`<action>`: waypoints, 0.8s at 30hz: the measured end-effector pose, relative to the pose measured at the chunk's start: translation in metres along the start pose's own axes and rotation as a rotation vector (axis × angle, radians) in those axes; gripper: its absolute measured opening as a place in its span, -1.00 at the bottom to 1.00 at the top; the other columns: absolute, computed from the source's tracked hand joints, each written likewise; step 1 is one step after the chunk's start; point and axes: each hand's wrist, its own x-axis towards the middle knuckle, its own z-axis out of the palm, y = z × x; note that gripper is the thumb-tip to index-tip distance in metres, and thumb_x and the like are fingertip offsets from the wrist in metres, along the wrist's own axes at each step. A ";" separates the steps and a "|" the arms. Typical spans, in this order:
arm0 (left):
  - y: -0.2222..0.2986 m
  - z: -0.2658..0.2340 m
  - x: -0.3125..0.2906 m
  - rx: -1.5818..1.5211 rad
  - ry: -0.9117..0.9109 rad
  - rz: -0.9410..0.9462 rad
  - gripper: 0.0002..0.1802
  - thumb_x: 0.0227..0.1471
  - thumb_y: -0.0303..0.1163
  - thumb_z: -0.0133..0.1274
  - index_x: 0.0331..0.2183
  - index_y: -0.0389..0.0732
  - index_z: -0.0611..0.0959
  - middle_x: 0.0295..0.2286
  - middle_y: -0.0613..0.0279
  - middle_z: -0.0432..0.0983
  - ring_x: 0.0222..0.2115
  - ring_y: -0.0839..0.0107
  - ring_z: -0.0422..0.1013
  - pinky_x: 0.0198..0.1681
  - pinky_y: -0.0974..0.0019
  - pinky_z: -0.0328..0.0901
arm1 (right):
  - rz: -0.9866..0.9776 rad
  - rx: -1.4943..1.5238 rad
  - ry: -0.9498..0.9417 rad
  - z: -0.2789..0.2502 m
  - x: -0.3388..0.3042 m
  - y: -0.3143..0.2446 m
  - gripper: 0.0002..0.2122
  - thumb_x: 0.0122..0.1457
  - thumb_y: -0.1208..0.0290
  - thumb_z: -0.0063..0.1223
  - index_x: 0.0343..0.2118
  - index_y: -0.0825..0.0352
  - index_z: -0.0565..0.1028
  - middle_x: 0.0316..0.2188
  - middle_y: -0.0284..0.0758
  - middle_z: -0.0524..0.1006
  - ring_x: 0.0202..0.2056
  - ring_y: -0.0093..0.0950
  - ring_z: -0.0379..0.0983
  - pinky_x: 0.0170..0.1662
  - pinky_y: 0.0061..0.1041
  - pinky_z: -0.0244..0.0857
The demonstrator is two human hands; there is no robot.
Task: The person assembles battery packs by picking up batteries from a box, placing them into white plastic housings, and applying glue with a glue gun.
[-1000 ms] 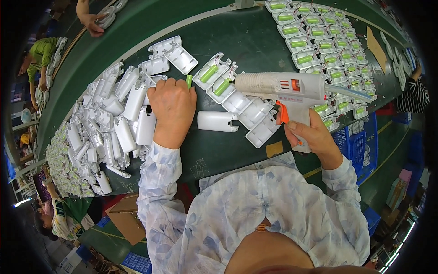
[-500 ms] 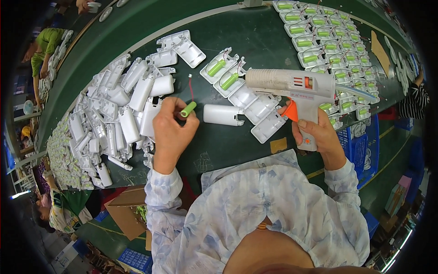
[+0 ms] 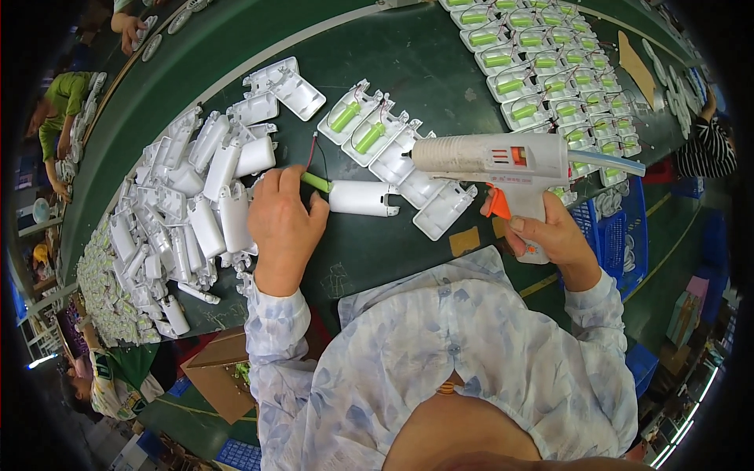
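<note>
Batt. (image 3: 316, 182) juts rightward from L grip (image 3: 285, 224); R grip (image 3: 556, 235) on glue gun (image 3: 534, 161).

- Glue gun (image 3: 528, 174), white: one line of small red printing (image 3: 510, 177) along the body, too small to read.
- Glue gun, handle base: orange mark (image 3: 532, 249), unreadable.
- Counter (image 3: 400, 78): pale scribbled lines (image 3: 336, 279), illegible.

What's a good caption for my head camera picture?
Right hand grips a glue gun, left hand a green cylinder, near white shells.
</note>
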 end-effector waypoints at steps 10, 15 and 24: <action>0.003 0.005 0.002 -0.140 0.044 0.045 -0.73 0.02 -0.35 0.18 -0.22 -0.29 0.66 -0.32 0.05 0.46 -0.32 0.07 0.46 -0.30 0.12 0.38 | 0.086 -0.049 -0.062 0.002 0.003 -0.003 -0.76 0.24 0.40 0.06 -0.09 0.40 0.43 -0.50 -0.39 0.44 -0.59 -0.65 0.32 -0.52 -0.63 0.20; 0.007 0.007 0.007 -0.044 0.031 0.008 -0.56 0.08 -0.07 0.16 -0.27 -0.31 0.66 -0.40 0.05 0.43 -0.39 0.06 0.46 -0.37 0.11 0.37 | 0.088 -0.062 -0.038 0.004 0.001 -0.004 -0.78 0.24 0.36 0.08 -0.15 0.39 0.43 -0.55 -0.41 0.41 -0.60 -0.66 0.30 -0.53 -0.63 0.19; 0.015 0.005 0.011 0.043 0.003 0.069 -0.59 0.02 -0.13 0.19 -0.29 -0.32 0.66 -0.44 0.07 0.44 -0.46 0.09 0.47 -0.45 0.11 0.37 | 0.070 -0.067 -0.030 0.001 0.000 -0.003 -0.78 0.25 0.36 0.04 -0.17 0.41 0.43 -0.58 -0.40 0.41 -0.60 -0.63 0.32 -0.53 -0.62 0.19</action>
